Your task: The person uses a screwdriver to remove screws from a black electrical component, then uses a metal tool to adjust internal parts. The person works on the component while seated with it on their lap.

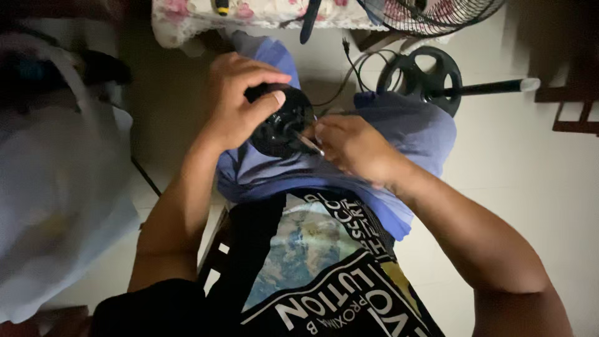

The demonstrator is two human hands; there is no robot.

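— Motor, round and black, is sitting on the lap, right?
— Yes. Left hand is gripping it. Right hand is pinching a thin screwdriver beside it.

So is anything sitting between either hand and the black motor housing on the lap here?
Nothing visible does. The left hand already grips the black motor housing from above, fingers wrapped over its top. The right hand is at the housing's side, touching the metal shaft that sticks out of it. No cloth or cable comes between them.
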